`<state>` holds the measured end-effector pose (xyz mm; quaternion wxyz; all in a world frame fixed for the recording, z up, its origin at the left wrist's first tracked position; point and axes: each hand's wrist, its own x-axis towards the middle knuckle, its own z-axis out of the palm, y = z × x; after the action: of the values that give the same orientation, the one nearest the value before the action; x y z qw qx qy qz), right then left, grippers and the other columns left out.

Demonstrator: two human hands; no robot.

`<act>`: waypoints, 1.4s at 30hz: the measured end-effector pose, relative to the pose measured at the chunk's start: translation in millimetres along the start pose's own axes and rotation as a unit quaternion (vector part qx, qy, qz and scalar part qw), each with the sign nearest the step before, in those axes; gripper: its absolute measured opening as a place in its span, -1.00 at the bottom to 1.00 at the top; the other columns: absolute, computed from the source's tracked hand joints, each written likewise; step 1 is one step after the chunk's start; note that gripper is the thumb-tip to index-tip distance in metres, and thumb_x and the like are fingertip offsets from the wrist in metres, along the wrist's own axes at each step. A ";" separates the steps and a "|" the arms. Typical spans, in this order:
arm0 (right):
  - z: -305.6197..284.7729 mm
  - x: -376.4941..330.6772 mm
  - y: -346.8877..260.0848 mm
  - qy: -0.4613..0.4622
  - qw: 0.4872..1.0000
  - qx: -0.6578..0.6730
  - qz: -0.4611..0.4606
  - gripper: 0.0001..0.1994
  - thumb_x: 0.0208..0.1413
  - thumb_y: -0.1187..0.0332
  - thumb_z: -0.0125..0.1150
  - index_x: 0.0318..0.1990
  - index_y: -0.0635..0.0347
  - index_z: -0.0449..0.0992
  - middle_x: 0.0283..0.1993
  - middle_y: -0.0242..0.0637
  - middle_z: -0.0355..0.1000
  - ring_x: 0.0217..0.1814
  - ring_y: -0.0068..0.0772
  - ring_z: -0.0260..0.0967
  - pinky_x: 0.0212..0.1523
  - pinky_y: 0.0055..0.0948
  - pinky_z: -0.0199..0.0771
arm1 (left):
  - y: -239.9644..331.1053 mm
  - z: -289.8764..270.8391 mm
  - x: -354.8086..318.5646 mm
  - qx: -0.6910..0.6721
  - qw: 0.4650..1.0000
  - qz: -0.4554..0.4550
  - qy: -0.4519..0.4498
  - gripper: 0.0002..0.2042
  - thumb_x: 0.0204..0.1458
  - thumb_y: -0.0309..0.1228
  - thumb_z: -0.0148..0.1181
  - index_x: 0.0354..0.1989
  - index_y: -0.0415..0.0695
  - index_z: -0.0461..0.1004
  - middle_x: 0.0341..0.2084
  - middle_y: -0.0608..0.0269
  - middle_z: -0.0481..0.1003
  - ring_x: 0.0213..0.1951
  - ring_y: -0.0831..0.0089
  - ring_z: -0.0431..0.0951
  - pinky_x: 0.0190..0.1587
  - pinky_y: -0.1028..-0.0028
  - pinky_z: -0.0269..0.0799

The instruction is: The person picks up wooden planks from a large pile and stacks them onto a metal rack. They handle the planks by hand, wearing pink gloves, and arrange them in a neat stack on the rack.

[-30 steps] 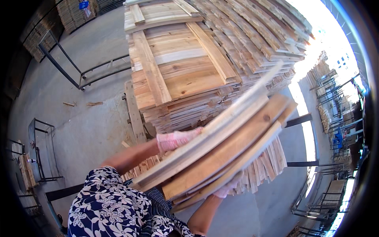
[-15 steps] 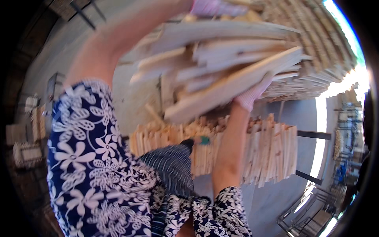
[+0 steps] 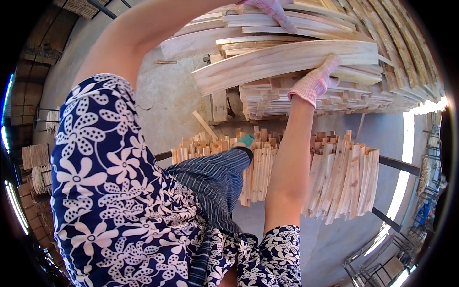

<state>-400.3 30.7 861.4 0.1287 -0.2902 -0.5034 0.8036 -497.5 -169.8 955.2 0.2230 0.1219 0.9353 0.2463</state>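
My left hand (image 3: 273, 12), in a pink and white knit glove, lies over thin pale boards at the top, its fingers stretched out. In a matching glove, my right hand (image 3: 315, 83) grips the near edge of a wide wooden board (image 3: 282, 62). This board lies slanted over other boards, its left end jutting out past them. Narrower wooden strips (image 3: 296, 20) lie spread beneath and behind it. Underneath is a layered stack of boards (image 3: 287, 98). The undersides of both hands are hidden.
Below the stack, upright wooden strips (image 3: 339, 179) stand packed on a rack with dark metal bars (image 3: 399, 165). My striped trouser leg (image 3: 215, 170) reaches toward them, with something green (image 3: 246, 140) at its end. Long rough boards (image 3: 392, 43) are piled at upper right.
The bundle of boards has come down onto the stack and spread out. My left hand has moved right and lies across the boards; my right hand has moved slightly up and right.
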 end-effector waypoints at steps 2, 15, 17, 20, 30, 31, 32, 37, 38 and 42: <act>-0.4 1.9 3.4 -0.004 1.000 -0.022 -0.021 0.17 0.16 -0.24 0.28 0.58 0.25 -0.38 0.48 0.17 0.08 0.32 0.02 0.29 0.28 -0.07 0.45 | -5.5 -5.0 5.2 -0.004 1.000 -0.015 -0.023 0.28 -0.26 0.33 0.48 0.57 -0.12 -0.04 0.44 -0.08 0.23 0.37 0.07 0.35 0.38 0.22 0.31; 20.7 -15.1 21.2 0.043 0.999 -0.014 -0.021 0.11 0.17 -0.38 0.16 0.57 0.27 -0.15 0.42 0.14 0.20 0.30 -0.05 0.34 0.29 -0.11 0.42 | -15.8 -40.5 -15.8 0.165 0.985 0.038 -0.027 0.24 -0.15 0.47 0.28 0.56 -0.17 -0.04 0.49 -0.19 0.09 0.50 -0.03 0.11 0.50 0.11 0.06; 12.9 8.1 29.8 0.093 0.987 0.048 -0.121 -0.07 0.13 -0.25 0.31 0.47 0.21 0.19 0.31 -0.11 0.35 0.25 -0.17 0.38 0.28 -0.15 0.43 | -7.5 -37.1 38.2 0.194 0.974 0.107 -0.049 0.25 -0.16 0.49 0.26 0.56 -0.17 -0.04 0.50 -0.23 0.05 0.51 -0.03 0.08 0.51 0.13 0.04; 24.3 -4.1 30.9 -0.036 0.987 0.079 -0.132 -0.11 0.19 -0.34 0.19 0.48 0.11 0.21 0.29 -0.23 0.38 0.24 -0.28 0.37 0.30 -0.24 0.40 | -20.3 -48.5 25.7 0.248 0.954 0.165 -0.018 0.10 0.00 0.47 0.15 0.54 -0.13 0.05 0.40 -0.13 0.28 0.40 0.05 0.31 0.42 0.18 0.24; 11.3 22.2 29.7 -0.020 0.986 0.093 -0.136 -0.33 0.27 -0.17 0.19 0.33 0.13 0.34 0.17 -0.09 0.48 0.13 -0.11 0.51 0.13 -0.16 0.64 | -103.6 -62.0 96.9 -0.175 0.929 0.245 -0.216 0.14 -0.01 0.36 0.29 0.55 -0.24 -0.02 0.50 -0.16 0.05 0.48 0.05 0.14 0.44 0.15 0.20; 15.2 15.7 33.0 -0.009 0.986 0.084 -0.146 -0.31 0.27 -0.17 0.20 0.34 0.14 0.33 0.17 -0.09 0.48 0.13 -0.10 0.51 0.14 -0.15 0.64 | -122.2 -60.4 110.0 -0.252 0.907 0.241 -0.238 0.12 0.00 0.29 0.34 0.55 -0.22 -0.02 0.52 -0.14 0.02 0.50 0.06 0.11 0.47 0.15 0.16; 24.2 5.3 28.4 -0.008 0.987 0.092 -0.133 -0.26 0.24 -0.21 0.22 0.36 0.15 0.30 0.18 -0.05 0.47 0.14 -0.07 0.50 0.14 -0.10 0.65 | -130.1 -58.1 114.8 -0.328 0.878 0.235 -0.258 0.10 0.01 0.23 0.38 0.56 -0.19 -0.03 0.54 -0.12 -0.02 0.52 0.07 0.07 0.49 0.15 0.13; 1.1 26.8 25.1 -0.056 0.988 0.062 -0.132 -0.22 0.23 -0.26 0.19 0.38 0.15 0.28 0.24 0.01 0.42 0.17 -0.02 0.48 0.15 -0.07 0.64 | -146.0 -50.5 121.0 -0.175 0.937 0.226 -0.200 -0.13 0.11 0.06 0.34 0.52 -0.02 0.09 0.31 -0.02 0.34 0.26 0.15 0.41 0.24 0.16 0.44; -3.6 29.0 24.2 -0.045 0.990 0.060 -0.123 -0.22 0.23 -0.27 0.17 0.38 0.14 0.28 0.25 0.02 0.42 0.18 -0.01 0.47 0.16 -0.06 0.63 | -138.3 -46.5 110.9 -0.068 0.951 0.236 -0.188 -0.17 0.14 0.06 0.28 0.51 0.01 0.10 0.20 -0.04 0.42 0.15 0.18 0.48 0.16 0.19 0.48; 1.1 21.6 25.0 -0.040 0.990 0.089 -0.104 -0.28 0.27 -0.20 0.04 0.38 0.15 0.28 0.26 -0.01 0.39 0.21 -0.01 0.43 0.20 -0.02 0.58 | -119.9 -48.2 68.2 -0.048 0.957 0.242 -0.154 -0.28 0.16 0.09 0.16 0.45 0.09 0.17 -0.17 0.08 0.58 -0.19 0.24 0.60 -0.11 0.26 0.56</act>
<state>-416.1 29.1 832.4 0.2165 -0.1909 -0.4621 0.8386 -594.1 -268.1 906.6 0.3041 0.3700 0.8192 0.3155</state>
